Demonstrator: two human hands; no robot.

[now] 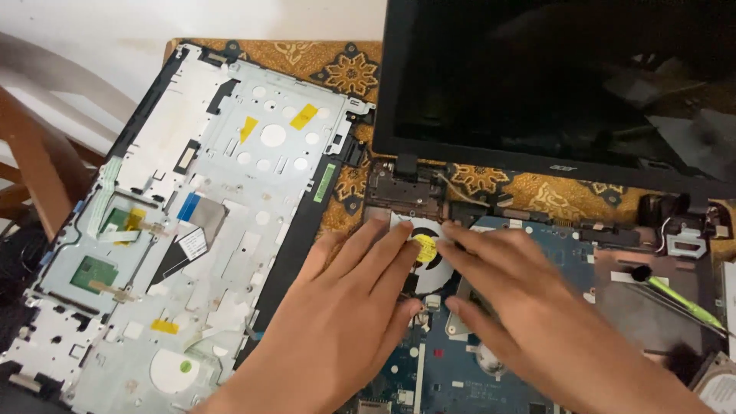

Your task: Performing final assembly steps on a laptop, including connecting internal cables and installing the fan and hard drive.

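Observation:
An opened laptop lies before me, its blue motherboard (460, 376) bared in the lower case. My left hand (337, 322) lies flat with fingers spread, the fingertips on the round cooling fan (423, 247) with its yellow centre sticker. My right hand (521, 299) reaches in from the right, its fingertips touching the fan's right edge beside the heatsink. Neither hand grips anything. The hands hide most of the fan.
The removed keyboard cover (192, 215) lies upside down at the left, metal plate and ribbon cables up. The dark laptop screen (560, 84) stands behind. A green-handled screwdriver (682, 299) rests at the right. A patterned cloth (345, 73) covers the table; a wooden chair (31, 161) stands left.

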